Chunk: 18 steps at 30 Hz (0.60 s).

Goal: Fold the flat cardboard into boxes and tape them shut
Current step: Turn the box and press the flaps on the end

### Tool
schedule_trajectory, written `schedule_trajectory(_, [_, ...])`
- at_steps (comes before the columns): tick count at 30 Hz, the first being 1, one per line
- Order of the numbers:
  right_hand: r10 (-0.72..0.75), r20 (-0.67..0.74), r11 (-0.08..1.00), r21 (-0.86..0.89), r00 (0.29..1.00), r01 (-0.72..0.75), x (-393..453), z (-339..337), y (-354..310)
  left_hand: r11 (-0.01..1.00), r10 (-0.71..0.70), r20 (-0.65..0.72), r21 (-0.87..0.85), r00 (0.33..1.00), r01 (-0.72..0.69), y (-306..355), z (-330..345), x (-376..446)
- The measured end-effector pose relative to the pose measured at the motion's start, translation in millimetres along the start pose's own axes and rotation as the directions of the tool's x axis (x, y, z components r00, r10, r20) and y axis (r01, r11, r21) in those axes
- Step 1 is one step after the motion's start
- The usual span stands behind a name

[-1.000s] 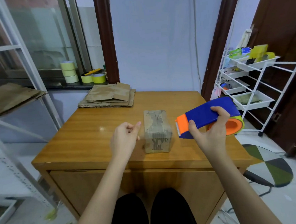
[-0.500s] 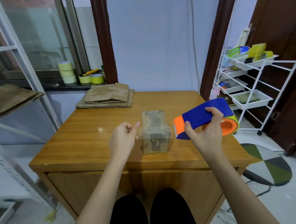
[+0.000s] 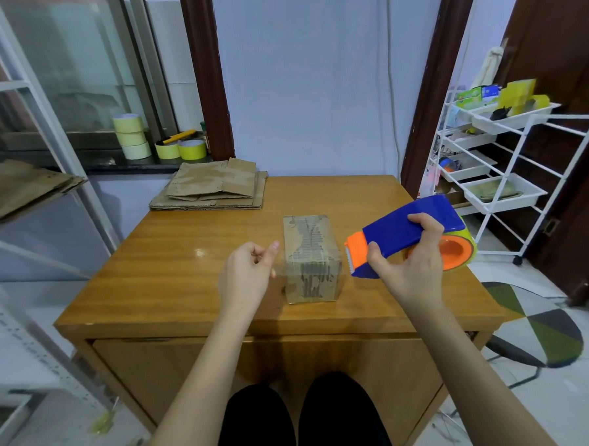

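Gripping the blue-and-orange tape dispenser [image 3: 409, 235] in my right hand [image 3: 408, 268], my left hand [image 3: 246, 276] seemingly pinches clear tape beside the small brown cardboard box [image 3: 310, 259].

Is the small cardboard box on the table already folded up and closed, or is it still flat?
Folded and closed. The cardboard box stands on the table as a block with its top flaps down, glossy under clear tape.

One head-worn wide view looks forward and down, close over the table [image 3: 185, 249], edges apparently warped
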State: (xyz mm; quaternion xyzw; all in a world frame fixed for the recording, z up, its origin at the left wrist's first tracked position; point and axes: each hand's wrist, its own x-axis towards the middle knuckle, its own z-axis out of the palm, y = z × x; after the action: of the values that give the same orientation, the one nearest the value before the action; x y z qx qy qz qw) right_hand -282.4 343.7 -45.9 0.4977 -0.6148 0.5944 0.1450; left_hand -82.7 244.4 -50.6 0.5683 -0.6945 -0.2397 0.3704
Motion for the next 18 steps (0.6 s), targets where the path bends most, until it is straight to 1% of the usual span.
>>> schedule_trajectory(6, [0.027, 0.023, 1.0, 0.006, 0.999, -0.027, -3.3, 4.4, 7.2, 1.0, -0.001, 0.006, -0.021, 1.0, 0.001, -4.1, 4.0, 1.3])
schedule_trajectory(10, [0.096, 0.051, 0.994, 0.039, 0.994, -0.098, -7.6, 8.3, 11.9, 0.991, -0.037, 0.034, -0.13, 0.999, 0.041, -9.1, 10.6, 0.6])
schedule_trajectory(13, [0.15, 0.058, 0.985, 0.078, 0.987, -0.155, -11.5, 9.8, 14.0, 0.983, -0.06, 0.057, -0.172, 0.997, 0.069, -9.7, 16.3, -2.1])
schedule_trajectory(18, [0.199, 0.054, 0.971, 0.125, 0.978, -0.205, -16.4, 12.7, 11.9, 0.95, -0.088, 0.099, -0.293, 0.991, 0.113, -7.6, 26.0, -7.2])
